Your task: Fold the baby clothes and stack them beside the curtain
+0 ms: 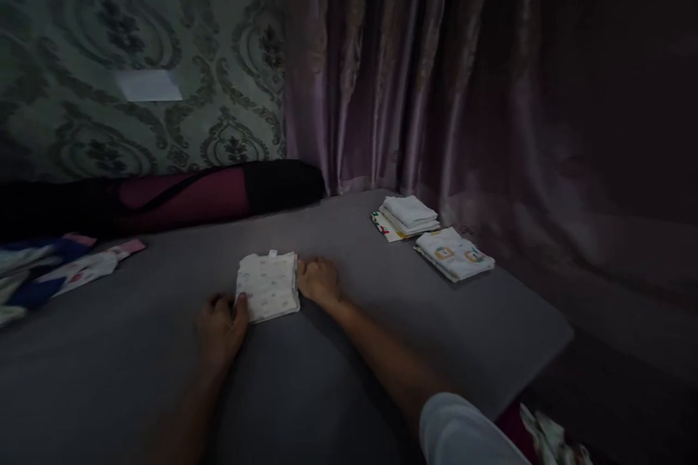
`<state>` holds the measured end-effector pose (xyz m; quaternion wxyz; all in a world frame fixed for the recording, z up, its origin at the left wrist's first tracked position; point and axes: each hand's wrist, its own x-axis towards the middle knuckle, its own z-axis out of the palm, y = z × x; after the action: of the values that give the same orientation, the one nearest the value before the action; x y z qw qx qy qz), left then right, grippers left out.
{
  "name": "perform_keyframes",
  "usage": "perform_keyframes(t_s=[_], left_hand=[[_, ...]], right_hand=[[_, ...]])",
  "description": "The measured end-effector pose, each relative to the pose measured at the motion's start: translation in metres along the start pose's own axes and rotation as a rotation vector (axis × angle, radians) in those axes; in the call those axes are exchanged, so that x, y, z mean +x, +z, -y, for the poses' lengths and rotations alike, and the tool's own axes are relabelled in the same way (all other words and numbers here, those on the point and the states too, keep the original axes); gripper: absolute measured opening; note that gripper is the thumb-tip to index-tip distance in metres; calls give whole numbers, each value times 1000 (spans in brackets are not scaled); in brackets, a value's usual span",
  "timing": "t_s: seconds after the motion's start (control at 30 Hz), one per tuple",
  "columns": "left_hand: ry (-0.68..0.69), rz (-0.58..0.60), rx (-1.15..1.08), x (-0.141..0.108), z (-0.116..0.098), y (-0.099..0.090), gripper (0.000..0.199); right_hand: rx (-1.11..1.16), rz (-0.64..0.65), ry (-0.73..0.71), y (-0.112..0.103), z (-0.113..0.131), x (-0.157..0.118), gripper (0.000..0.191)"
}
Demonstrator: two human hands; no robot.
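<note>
A small folded cloth point(267, 287), pale with faint printed motifs and a white tag at its top edge, lies flat on the grey surface in front of me. On its left edge, near the lower corner, rests the thumb of my left hand point(221, 327); the other fingers are curled beside it. My right hand point(319, 280) is closed at the cloth's right edge, knuckles up, with its fingertips mostly hidden. Two piles of folded cloths sit farther right: a white-topped pile point(408, 214) and a nearer pile point(455, 256) topped by a white cloth with orange and green prints.
Loose crumpled clothes point(70, 272) lie at the left. A long dark red and black bag point(185, 196) runs along the patterned wall. Purple curtains point(382, 87) hang behind the piles. The grey surface point(480, 334) ends at the right, with patterned fabric point(550, 436) below.
</note>
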<state>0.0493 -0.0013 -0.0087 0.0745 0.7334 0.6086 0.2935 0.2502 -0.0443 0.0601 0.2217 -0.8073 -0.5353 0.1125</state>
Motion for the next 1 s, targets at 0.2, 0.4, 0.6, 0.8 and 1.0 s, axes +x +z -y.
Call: perform_keyframes(t_s=[0.2, 0.4, 0.6, 0.8, 1.0], left_hand=[[-58, 55, -57, 4, -1, -5, 57], [-187, 152, -216, 2, -21, -26, 54], [-321, 180, -335, -4, -40, -42, 53], [-356, 193, -358, -8, -46, -51, 53], [-281, 312, -378, -8, -49, -54, 49]], right_hand=[[62, 30, 26, 20, 24, 2, 55], [118, 97, -16, 8, 34, -6, 50], [274, 164, 59, 2, 37, -6, 49], [532, 166, 182, 20, 30, 8, 45], [676, 215, 233, 11, -2, 9, 30]])
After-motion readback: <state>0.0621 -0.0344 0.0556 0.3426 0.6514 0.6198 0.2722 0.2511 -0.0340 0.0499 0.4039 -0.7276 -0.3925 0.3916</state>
